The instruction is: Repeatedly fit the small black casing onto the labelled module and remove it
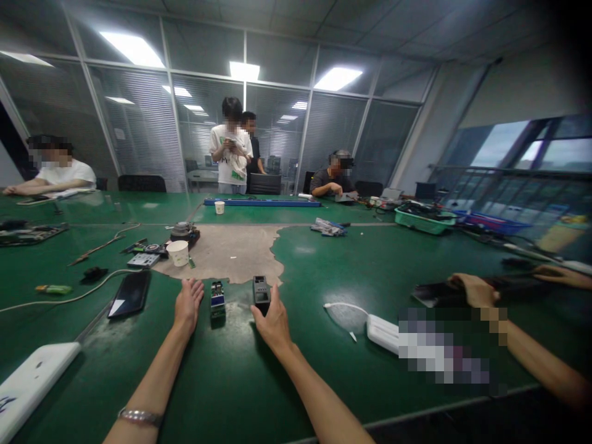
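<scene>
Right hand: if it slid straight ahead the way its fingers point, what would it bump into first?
With the grey block in its grip, the right hand would likely cross the pale patch and meet the long blue bar across the table, though depth is unclear.

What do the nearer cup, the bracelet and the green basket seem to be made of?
Nearer cup: probably paper, matt white with faint print.
Bracelet: likely metal, polished, judging by its silvery shine; plated plastic can't be ruled out.
Green basket: most likely moulded plastic, from its even colour; its finish is too blurred to tell.
</scene>
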`<state>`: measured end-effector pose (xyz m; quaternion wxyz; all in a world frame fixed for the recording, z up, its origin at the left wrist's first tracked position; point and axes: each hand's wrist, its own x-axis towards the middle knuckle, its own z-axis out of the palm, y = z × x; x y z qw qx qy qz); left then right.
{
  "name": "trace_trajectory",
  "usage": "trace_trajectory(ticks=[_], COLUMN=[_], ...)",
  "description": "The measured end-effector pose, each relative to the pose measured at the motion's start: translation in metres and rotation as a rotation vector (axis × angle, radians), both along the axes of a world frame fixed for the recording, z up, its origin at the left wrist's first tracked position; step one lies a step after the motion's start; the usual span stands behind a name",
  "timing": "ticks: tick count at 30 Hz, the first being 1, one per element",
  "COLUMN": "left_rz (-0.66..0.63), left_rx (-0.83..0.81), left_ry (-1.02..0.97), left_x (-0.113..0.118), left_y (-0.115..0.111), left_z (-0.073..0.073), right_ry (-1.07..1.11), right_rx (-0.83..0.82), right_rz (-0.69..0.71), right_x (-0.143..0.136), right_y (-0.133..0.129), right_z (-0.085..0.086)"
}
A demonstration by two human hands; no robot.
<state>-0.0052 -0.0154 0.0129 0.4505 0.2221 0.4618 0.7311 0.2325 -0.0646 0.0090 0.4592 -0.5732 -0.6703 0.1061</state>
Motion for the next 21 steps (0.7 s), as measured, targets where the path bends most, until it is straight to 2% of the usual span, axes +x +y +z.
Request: trace_trajectory(ticks=[4,7,11,14,17,21], left_rz=[0.004,0.0,-0.002,-0.003,-0.002,0.007], left_rx=[-0.005,-0.004,0.004,0.003,0.004,0.0], left_ry=[-0.002,0.007,0.021,0.024,0.021,0.007], left_x=[0.001,0.001,0.0,-0.001,0.0,0.002], left_y=[0.0,0.0,0.0,0.001,0.001,-0.001], left_z=[0.001,0.001,-0.002,-0.003,-0.002,0.003], right_ry=[0.027,0.101,0.182,0.198,0.162,0.092], right_rx=[-0.034,-0.042,-0.018,0.003,-0.006,-0.028], right_rz=[0.035,0.074,0.149,0.187,0.214,0.211], right_x=[-0.002,-0.008,-0.033,-0.059,-0.08,-0.097], right_y=[0.005,0.005,0.001,0.0,0.001,0.004], right_z=[0.005,0.019,0.044,0.056,0.057,0.049])
